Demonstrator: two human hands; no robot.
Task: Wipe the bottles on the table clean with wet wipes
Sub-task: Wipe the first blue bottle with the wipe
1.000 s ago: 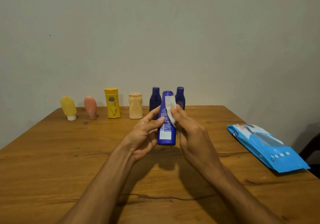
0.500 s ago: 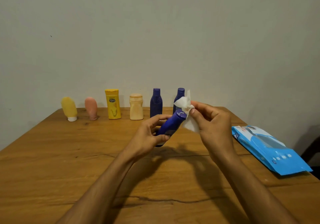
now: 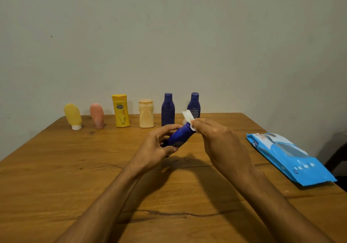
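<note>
Head view: left hand (image 3: 155, 149) is gripping the blue bottle (image 3: 180, 135) around its lower body, fingers and thumb curled round it, holding it above the worktop (image 3: 56, 177) near the centre. The bottle is lying tilted, cap end pointing up and to the right. Right hand (image 3: 223, 145) is pinching the white wet wipe (image 3: 188, 118) against the cap end of that bottle, fingers curled, a loose corner of the wipe sticking up above the fingertips. The cap itself is sitting under the wipe and fingers, so can't tell its state. Both forearms are reaching in from the bottom edge. Six more bottles are standing in a row along the far edge by the wall (image 3: 169, 36), left to right: yellow tube (image 3: 72, 116) on its white cap, pink tube (image 3: 97, 115) cap-down, yellow bottle (image 3: 121, 110), beige bottle (image 3: 146, 114), dark blue bottle (image 3: 168, 109), second dark blue bottle (image 3: 194, 105), the last one partly hiding behind the wipe. All apart from each other. The blue wipes pack (image 3: 289, 158) is lying flat on the right side of the worktop, well apart from both hands.
</note>
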